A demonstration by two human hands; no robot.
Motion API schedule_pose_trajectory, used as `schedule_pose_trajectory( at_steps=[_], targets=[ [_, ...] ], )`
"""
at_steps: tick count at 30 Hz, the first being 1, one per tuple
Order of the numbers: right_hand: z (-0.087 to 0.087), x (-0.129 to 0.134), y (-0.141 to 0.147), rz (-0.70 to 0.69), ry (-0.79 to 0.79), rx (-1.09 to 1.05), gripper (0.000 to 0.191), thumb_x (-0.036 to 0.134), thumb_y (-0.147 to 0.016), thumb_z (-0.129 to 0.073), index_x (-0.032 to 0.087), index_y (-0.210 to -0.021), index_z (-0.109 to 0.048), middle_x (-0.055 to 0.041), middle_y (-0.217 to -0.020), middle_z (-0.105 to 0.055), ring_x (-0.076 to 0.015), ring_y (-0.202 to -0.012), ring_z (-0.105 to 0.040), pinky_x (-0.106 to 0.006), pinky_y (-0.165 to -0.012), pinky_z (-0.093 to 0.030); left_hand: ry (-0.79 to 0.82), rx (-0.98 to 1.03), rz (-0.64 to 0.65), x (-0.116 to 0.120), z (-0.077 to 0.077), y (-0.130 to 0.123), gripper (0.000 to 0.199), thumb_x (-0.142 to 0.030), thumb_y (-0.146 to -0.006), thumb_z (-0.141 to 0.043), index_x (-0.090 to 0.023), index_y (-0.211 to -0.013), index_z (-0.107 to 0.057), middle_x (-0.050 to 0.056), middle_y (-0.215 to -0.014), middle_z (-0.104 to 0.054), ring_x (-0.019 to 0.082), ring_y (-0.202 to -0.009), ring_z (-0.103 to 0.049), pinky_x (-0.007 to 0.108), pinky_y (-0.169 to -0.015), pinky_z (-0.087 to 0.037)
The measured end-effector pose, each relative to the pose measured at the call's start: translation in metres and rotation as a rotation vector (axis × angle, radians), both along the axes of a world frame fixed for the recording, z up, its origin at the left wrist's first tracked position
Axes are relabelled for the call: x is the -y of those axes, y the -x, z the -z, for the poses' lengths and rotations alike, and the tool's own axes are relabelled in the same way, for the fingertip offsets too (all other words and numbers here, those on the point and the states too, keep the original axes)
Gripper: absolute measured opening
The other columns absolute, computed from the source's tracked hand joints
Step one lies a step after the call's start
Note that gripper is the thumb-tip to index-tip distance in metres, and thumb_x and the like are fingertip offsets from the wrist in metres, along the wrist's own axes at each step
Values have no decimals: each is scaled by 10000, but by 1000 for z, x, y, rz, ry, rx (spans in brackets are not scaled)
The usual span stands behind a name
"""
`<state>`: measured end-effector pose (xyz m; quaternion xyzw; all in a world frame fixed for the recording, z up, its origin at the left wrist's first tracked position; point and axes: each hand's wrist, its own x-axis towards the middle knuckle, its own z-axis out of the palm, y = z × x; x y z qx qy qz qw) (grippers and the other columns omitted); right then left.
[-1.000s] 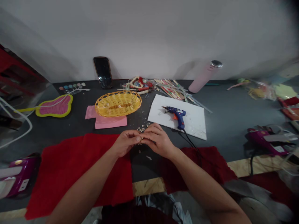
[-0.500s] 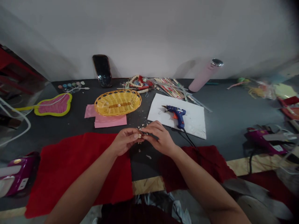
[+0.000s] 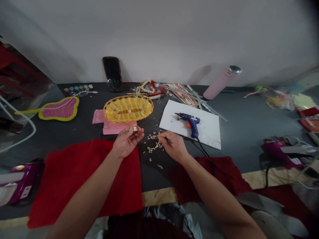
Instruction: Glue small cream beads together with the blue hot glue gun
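My left hand (image 3: 125, 142) is raised palm up over the edge of the red cloth (image 3: 89, 179), with a small pale piece (image 3: 135, 128) pinched at its fingertips. Several tiny beige pieces (image 3: 151, 149), like short cut bits, lie scattered on the dark table between my hands. At the right edge of that scatter, my right hand (image 3: 174, 146) has its thumb and forefinger pressed together; whatever may be between them is too small to tell. A yellow woven basket (image 3: 114, 114) sits on pink sheets (image 3: 117, 128) just beyond my left hand.
On a white board (image 3: 209, 131) lies a blue glue gun (image 3: 190, 123), its cord trailing toward me. Behind are sticks (image 3: 185, 94), a pink bottle (image 3: 219, 83) and a phone (image 3: 112, 74) against the wall. Purple devices (image 3: 21, 182) stand at both sides.
My hands have moved apart from where they met over the beige pieces. The left one has shifted left and turned palm up with the pale piece; the right one hovers by the scatter.
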<state>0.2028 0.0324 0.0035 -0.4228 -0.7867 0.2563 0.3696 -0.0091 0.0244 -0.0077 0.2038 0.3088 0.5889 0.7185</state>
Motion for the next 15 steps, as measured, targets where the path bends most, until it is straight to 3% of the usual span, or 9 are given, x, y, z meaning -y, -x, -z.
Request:
schedule_pose_trajectory(
  at_steps=[6,10,15],
  targets=[
    [2,-3,-2,151,96,-10,205,305,-895,-454,194,-743,-537,23,-615,-517,-108,-548,-457,-239,-542,-361,10,6,-9,1,-5,-2,161,-255,-679,-716,-125,-767,-678,54,-842,-668,153,-846,-636,275,-796,-536],
    [-4,-2,-2,145,154,-150,342,311,-947,-337,200,-634,-421,35,-545,-426,-101,-510,-401,-236,-509,-331,18,-5,-14,2,-6,-3,163,-256,-678,-716,-126,-768,-678,54,-839,-670,152,-836,-638,282,-798,-535],
    [-8,-1,-1,53,221,-239,320,326,-946,-358,186,-695,-500,0,-644,-576,-101,-569,-489,-234,-575,-414,26,-7,-16,2,-5,-3,153,-250,-681,-705,-127,-769,-679,55,-847,-672,159,-844,-637,292,-813,-529]
  ],
)
